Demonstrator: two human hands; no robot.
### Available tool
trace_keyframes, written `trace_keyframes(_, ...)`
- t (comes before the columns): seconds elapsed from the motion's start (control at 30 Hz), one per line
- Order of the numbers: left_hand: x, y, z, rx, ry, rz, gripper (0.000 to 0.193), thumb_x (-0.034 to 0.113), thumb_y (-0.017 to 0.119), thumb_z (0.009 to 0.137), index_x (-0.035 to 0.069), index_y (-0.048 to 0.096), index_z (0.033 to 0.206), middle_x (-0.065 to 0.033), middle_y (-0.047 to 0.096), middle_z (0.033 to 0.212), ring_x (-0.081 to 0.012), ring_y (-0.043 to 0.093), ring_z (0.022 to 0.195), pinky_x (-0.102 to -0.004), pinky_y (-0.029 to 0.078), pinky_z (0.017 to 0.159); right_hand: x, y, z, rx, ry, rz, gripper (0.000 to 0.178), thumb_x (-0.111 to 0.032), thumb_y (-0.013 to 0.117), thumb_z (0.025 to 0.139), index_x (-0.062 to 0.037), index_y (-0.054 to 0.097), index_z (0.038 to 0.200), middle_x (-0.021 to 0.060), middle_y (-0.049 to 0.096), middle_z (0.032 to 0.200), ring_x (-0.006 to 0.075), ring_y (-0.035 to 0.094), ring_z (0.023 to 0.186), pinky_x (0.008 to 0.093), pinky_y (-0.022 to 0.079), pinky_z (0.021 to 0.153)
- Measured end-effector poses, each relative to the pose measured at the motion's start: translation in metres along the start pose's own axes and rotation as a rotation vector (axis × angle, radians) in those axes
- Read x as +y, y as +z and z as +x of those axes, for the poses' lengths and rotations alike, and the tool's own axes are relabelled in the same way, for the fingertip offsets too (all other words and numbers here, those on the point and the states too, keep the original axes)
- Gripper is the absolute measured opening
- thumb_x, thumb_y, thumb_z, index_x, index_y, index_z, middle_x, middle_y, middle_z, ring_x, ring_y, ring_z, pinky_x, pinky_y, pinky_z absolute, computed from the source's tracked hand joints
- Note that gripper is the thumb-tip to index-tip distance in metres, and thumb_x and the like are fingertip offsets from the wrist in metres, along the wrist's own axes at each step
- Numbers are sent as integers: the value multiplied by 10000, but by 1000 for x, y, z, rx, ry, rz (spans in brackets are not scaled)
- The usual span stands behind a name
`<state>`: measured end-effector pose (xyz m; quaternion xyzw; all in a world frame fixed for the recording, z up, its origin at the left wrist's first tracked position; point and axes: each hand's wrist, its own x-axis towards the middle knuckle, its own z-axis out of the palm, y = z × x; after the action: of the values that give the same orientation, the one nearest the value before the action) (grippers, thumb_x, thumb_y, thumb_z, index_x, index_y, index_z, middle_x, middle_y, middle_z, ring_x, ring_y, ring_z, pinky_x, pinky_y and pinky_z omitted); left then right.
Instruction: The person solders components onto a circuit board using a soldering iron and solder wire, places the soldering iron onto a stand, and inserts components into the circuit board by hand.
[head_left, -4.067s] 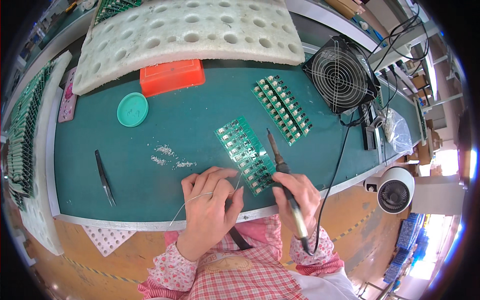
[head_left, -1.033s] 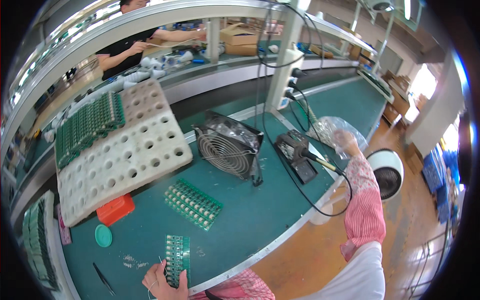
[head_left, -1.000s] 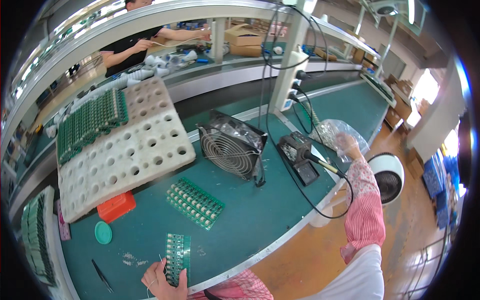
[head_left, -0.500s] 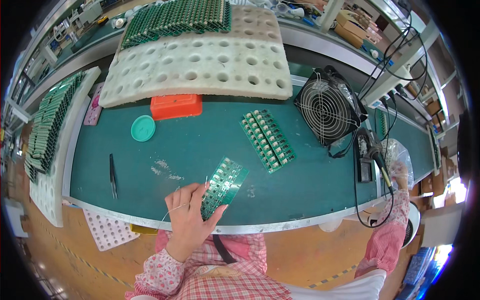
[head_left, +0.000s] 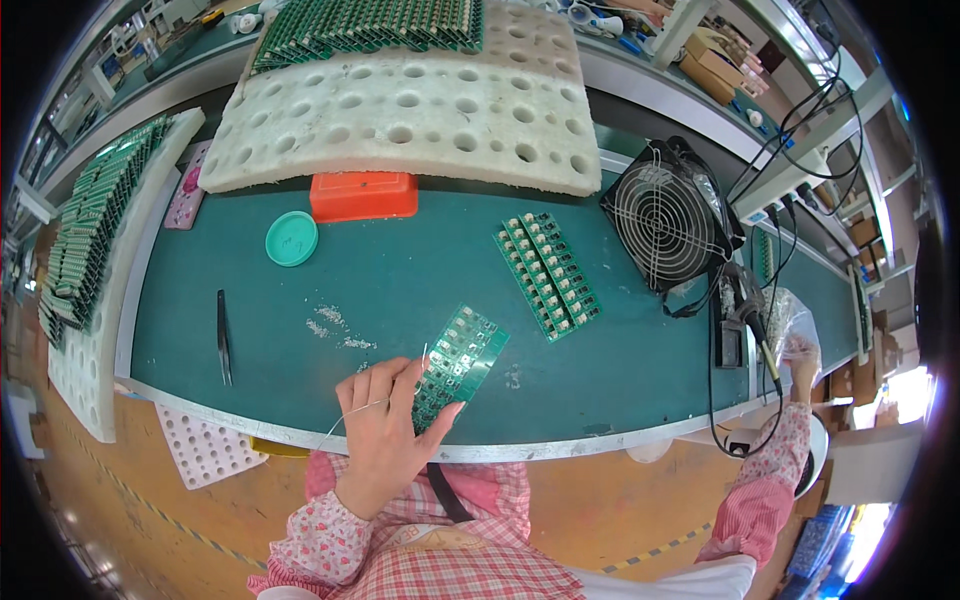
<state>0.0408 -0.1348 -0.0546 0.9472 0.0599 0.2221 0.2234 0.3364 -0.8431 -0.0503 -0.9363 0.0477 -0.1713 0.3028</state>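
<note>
My left hand point(head_left: 385, 425) is closed on the lower end of a green circuit board point(head_left: 462, 352), thumb along its near edge. A thin strand of solder wire point(head_left: 358, 409) passes between the same fingers, its tip standing up beside the board. Far to the right, my right hand point(head_left: 801, 352) reaches into a clear plastic bag point(head_left: 790, 318) beyond the bench's corner; its fingers are partly hidden by the plastic. Near that bag, a soldering iron point(head_left: 757, 330) rests in its black stand point(head_left: 730, 345). Two more populated circuit boards point(head_left: 548, 275) lie side by side right of centre.
Black tweezers point(head_left: 223, 340), a green round lid point(head_left: 292, 239) and a red box point(head_left: 362, 196) lie on the green bench mat. A black fan point(head_left: 662, 220) stands at the right. White foam trays point(head_left: 400, 125) hold rows of boards behind and left. Small white bits are scattered mid-bench.
The whole view has shifted slightly. My left hand keeps its hold on the board and solder wire, and my right hand stays at the plastic bag.
</note>
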Motion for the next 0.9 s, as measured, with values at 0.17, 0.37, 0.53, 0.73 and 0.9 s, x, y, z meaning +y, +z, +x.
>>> trace_keyframes(0.17,-2,0,0,-6,-10,-34,571,280,840,741,52,612,1212,-105,599,1121,-286,557,1013,-426,369,894,-27,-35,-34,-39,204,131,259,-204,684,935,17,720,1065,35,681,807,104,650,672,229,535,571)
trace_keyframes(0.37,-7,-2,0,-4,2,-54,573,263,840,728,44,613,1206,-116,603,1132,-294,565,1014,-430,377,896,-80,-67,-89,31,301,129,361,-262,697,939,10,681,1176,26,674,917,82,622,745,205,530,652)
trace_keyframes(0.53,-2,-10,10,-79,-30,-114,613,280,841,727,23,591,1225,-134,603,1148,-314,569,1014,-439,389,880,-218,-85,-145,165,116,135,310,-211,683,943,28,692,1141,31,674,921,98,624,776,226,519,711)
trace_keyframes(0.73,20,2,38,-135,-61,65,624,317,874,686,22,590,1157,-117,591,1079,-311,578,973,-437,399,851,-375,79,-230,-292,9,410,82,-12,679,888,-22,694,968,20,663,874,115,636,774,265,519,712)
trace_keyframes(0.9,14,3,52,-230,-76,18,570,274,892,660,37,590,1082,-111,605,1031,-302,600,966,-439,418,832,-403,170,-270,-374,-416,171,79,-76,756,840,-65,717,907,71,648,838,214,659,756,312,526,625)
